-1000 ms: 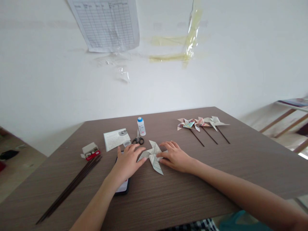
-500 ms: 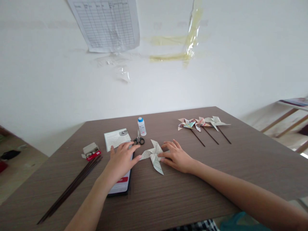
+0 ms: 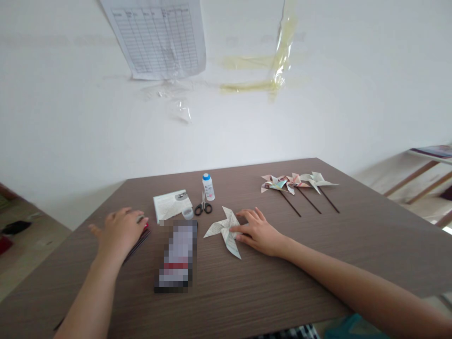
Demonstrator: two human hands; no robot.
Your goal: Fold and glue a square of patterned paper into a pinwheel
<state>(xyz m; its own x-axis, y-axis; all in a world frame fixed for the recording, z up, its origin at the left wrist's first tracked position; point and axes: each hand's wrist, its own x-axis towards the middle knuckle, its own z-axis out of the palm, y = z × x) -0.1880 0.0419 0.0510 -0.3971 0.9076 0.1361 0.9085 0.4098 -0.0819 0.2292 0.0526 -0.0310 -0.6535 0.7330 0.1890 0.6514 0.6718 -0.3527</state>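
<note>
A folded paper pinwheel (image 3: 226, 229) with printed blades lies flat on the table, without a stick. My right hand (image 3: 259, 233) rests at its right side, the index finger and thumb pressing on its middle. Over on the left, my left hand (image 3: 120, 230) hovers palm down above the small red and white box (image 3: 146, 227), hiding most of it. Its fingers are spread and slightly blurred, with nothing visible in them. Beneath that forearm runs a bundle of thin dark sticks (image 3: 137, 246), largely covered.
A phone-like pixelated object (image 3: 178, 254) lies between my hands. Behind it are a paper pad (image 3: 171, 205), a small clear cap (image 3: 188, 213), black-handled scissors (image 3: 203, 208) and a blue-capped glue bottle (image 3: 208, 187). Three pinwheels on sticks (image 3: 294, 182) lie at the back right.
My left hand has moved left, from above the phone-like object to over the small box, uncovering that object and the clear cap. My right hand stays on the pinwheel.
</note>
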